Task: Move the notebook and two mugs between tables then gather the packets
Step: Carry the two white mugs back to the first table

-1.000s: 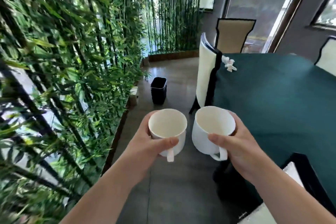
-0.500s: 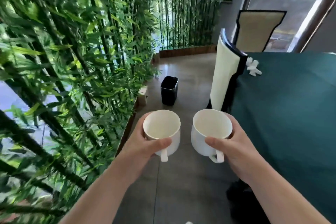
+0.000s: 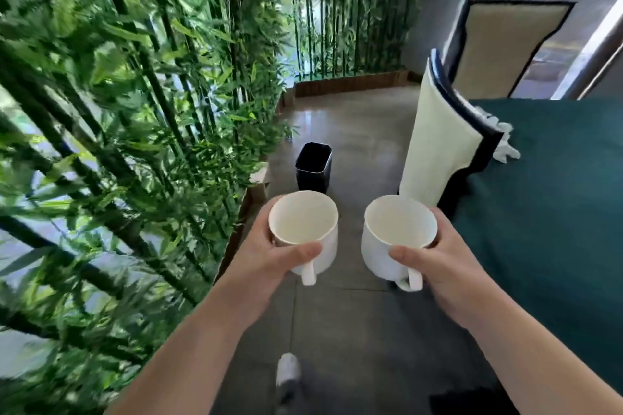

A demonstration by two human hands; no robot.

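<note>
carrying a mug in each hand, the person stands in the aisle between the bamboo screen [image 3: 118,145] and the table with the dark teal cloth [image 3: 556,212]. the left hand [image 3: 266,256] is wrapped round the round white ceramic mug on the left [image 3: 303,232], thumb pressed across its near wall just above the handle, the other fingers curled out of sight behind it. the right hand [image 3: 445,263] clasps the wider white ceramic mug on the right [image 3: 397,239] the same way, thumb laid along the near rim, the handle sticking down and toward the person. both mugs are upright, mouths open to the ceiling and apparently empty, held side by side but not touching, over the grey floor rather than over any table.

what the next move seems to turn on is the side: the teal table lies to the right of both mugs, so the right hand and its mug are nearer its edge, with the cream chair back edged in dark blue [image 3: 441,145] just ahead of that mug. a small black bin [image 3: 313,167] stands on the floor straight ahead. whether this table is the goal i cannot tell; neither the notebook nor any clearly recognisable packets are in view.
</note>
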